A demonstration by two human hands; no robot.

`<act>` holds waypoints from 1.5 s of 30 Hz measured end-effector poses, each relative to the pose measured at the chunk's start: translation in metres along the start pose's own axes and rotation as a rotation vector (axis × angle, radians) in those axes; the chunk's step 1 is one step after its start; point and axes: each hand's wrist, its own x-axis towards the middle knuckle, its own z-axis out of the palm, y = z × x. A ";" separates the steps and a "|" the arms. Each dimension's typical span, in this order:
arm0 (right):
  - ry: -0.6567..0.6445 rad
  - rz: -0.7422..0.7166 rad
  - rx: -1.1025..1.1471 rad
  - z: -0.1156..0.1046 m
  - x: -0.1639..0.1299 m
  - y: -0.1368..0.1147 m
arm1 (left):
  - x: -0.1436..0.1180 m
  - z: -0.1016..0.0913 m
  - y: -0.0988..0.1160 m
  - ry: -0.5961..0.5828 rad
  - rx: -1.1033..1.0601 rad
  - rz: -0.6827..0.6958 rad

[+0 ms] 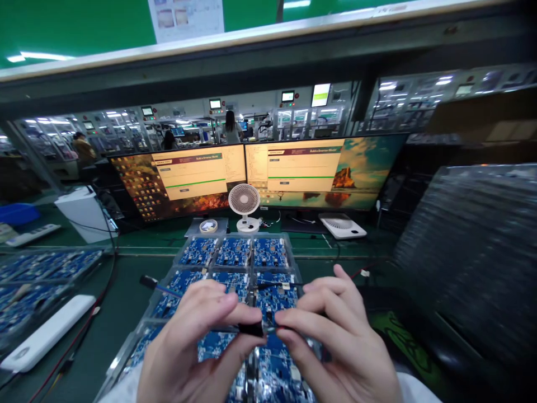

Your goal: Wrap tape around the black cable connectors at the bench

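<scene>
Light: ceiling strips (39, 56) glowing far left, twin monitors (251, 173) shining warm | Tabletop (126, 302): staying dim | Blur: stacked trays (474, 252) smearing at right | Edges: shelf lines bowing, corners darkening

Left hand (197, 341) near, low, palm down, fingers curled, thumb and forefinger pinched together toward right. Right hand (335, 341) beside it, same height, fingertips pinched, nearly touching left fingertips at centre.
</scene>
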 end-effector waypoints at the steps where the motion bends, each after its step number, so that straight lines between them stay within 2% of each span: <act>1: 0.001 -0.003 -0.006 -0.001 0.000 0.000 | 0.000 0.000 0.000 0.008 0.006 0.005; 7: 0.016 -0.022 -0.040 -0.005 -0.002 -0.004 | 0.002 0.000 0.003 0.040 -0.007 0.004; 16: -0.011 -0.169 -0.158 -0.009 -0.005 -0.003 | -0.001 0.005 0.003 0.052 -0.193 -0.170; 23: -0.007 -0.175 -0.170 -0.012 -0.007 -0.003 | 0.001 0.005 0.003 0.060 -0.220 -0.191; 28: 0.014 -0.153 -0.163 -0.010 -0.006 -0.004 | 0.001 0.004 0.003 0.069 -0.176 -0.181; 34: 0.110 -0.074 -0.101 -0.005 -0.003 -0.007 | -0.003 -0.001 0.000 0.082 -0.129 -0.189; 39: 0.137 -0.037 -0.088 -0.009 0.003 0.002 | -0.003 -0.016 -0.004 0.011 0.108 -0.207; 45: 0.180 -0.038 -0.102 -0.017 0.007 0.014 | 0.004 -0.027 -0.006 -0.042 0.260 -0.124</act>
